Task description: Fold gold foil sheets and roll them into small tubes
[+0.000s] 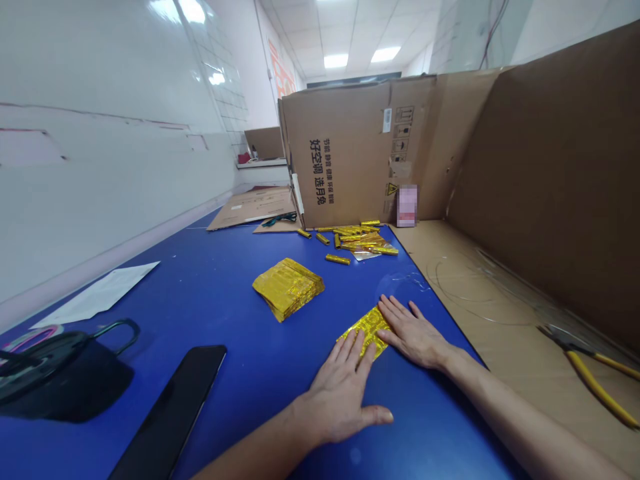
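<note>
A sheet of gold foil paper (367, 326) lies flat on the blue table (220, 300). My left hand (344, 393) rests palm down with fingers stretched out, its fingertips on the sheet's near end. My right hand (413, 333) lies flat too, fingers extended onto the sheet's right edge. A stack of gold foil sheets (289, 287) sits just beyond, to the left. Farther back is a pile of several small rolled gold tubes (361, 239) against a cardboard box (350, 153).
A black phone (173, 413) lies at the near left, beside a black dish-like object (55, 373) and white paper (97, 295). Yellow-handled pliers (595, 373) rest on the cardboard sheet (500, 320) at right. Cardboard walls stand behind and right.
</note>
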Demonstrator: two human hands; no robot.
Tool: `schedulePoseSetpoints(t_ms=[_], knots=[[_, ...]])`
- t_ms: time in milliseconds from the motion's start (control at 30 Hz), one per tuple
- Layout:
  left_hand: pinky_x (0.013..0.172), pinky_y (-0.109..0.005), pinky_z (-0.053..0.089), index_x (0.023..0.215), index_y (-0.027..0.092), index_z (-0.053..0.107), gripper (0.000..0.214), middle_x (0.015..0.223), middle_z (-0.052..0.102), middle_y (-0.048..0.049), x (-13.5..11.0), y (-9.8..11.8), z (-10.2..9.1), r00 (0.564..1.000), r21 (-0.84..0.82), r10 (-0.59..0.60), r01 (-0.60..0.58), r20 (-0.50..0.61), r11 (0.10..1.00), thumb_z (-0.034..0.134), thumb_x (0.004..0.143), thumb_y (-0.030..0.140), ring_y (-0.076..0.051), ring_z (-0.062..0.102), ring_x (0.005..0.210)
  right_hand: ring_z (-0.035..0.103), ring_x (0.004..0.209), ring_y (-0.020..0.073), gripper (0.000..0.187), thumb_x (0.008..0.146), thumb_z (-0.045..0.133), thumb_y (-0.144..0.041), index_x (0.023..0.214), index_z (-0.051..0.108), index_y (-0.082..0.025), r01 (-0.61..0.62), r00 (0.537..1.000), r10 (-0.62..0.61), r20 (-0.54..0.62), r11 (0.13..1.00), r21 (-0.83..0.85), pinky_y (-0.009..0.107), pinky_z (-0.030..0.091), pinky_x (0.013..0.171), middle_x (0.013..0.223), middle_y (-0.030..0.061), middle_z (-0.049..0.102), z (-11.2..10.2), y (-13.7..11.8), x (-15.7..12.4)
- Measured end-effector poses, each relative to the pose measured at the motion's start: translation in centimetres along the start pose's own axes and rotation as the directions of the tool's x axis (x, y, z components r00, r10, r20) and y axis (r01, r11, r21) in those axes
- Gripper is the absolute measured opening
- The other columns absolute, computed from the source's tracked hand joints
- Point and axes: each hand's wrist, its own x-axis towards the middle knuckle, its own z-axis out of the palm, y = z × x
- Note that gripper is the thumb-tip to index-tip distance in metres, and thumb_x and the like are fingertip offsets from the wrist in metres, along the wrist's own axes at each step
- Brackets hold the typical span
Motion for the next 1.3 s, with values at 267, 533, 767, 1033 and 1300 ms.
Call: schedulePoseSetpoints(t_ms=[267, 533, 767, 1033, 1300], knots=[[0.102, -0.048, 0.004, 0.134, 0.004, 0.016, 0.093, 0.140, 0.011, -0.0176, 1.3, -0.1, -1.6, 0.990, 0.058, -0.143, 0.142, 0.020, 0.988, 0.018, 0.071, 0.074, -0.029, -0.002, 0.128, 0.004, 0.130, 0.0222, 0.066, 0.083, 0.015, -0.051, 0.136, 0.016, -0.012, -0.079, 0.997, 0.079, 0.015, 0.996, -0.049, 0.051, 0.005, 0.100, 0.143, 0.0079, 0.009, 0.1, -1.0, -0.1], [0.104, -0.043, 0.006, 0.136, 0.013, 0.001, 0.089, 0.141, -0.007, -0.0086, 7.5, 2.8, -1.6, 0.998, -0.057, 0.042, -0.045, -0.050, 0.997, 0.024, 0.073, 0.071, -0.026, -0.007, 0.128, 0.003, 0.129, 0.0264, 0.069, 0.077, 0.032, -0.046, 0.135, 0.021, -0.012, -0.067, 0.994, 0.070, 0.080, 0.997, -0.038, 0.055, 0.007, 0.098, 0.142, 0.0115, 0.008, -0.4, -0.8, 0.1], [0.104, -0.041, 0.001, 0.136, 0.011, 0.003, 0.083, 0.141, 0.002, -0.0107, 5.6, -1.0, -0.8, 1.000, 0.049, 0.022, -0.022, 0.011, 0.999, 0.023, 0.077, 0.067, -0.021, -0.004, 0.129, 0.001, 0.130, 0.0229, 0.073, 0.078, 0.024, -0.055, 0.136, 0.014, -0.011, -0.057, 0.998, 0.057, 0.030, 0.998, 0.008, 0.051, 0.003, 0.100, 0.143, 0.0100, 0.007, -0.4, -1.0, -0.3], [0.103, -0.043, 0.002, 0.136, 0.013, 0.007, 0.083, 0.142, 0.002, -0.0085, 2.1, -2.5, -1.1, 0.999, 0.098, -0.037, 0.036, 0.009, 0.995, 0.023, 0.076, 0.068, -0.022, -0.004, 0.129, 0.005, 0.129, 0.0255, 0.084, 0.067, 0.047, -0.058, 0.135, 0.020, -0.018, 0.006, 0.999, -0.014, 0.047, 0.988, 0.156, 0.050, 0.003, 0.101, 0.142, 0.0070, 0.015, -1.5, -0.3, -0.8], [0.103, -0.044, 0.002, 0.136, 0.014, 0.010, 0.089, 0.142, 0.004, -0.0095, 2.0, -2.8, -0.9, 1.000, 0.014, -0.008, 0.008, -0.025, 1.000, 0.029, 0.071, 0.072, -0.024, -0.002, 0.129, 0.028, 0.124, 0.0222, 0.045, 0.070, 0.045, -0.020, 0.115, 0.052, -0.022, 0.062, 0.992, -0.019, -0.127, 0.939, 0.337, 0.048, 0.013, 0.100, 0.133, 0.0072, 0.037, -1.2, 1.2, -1.0]])
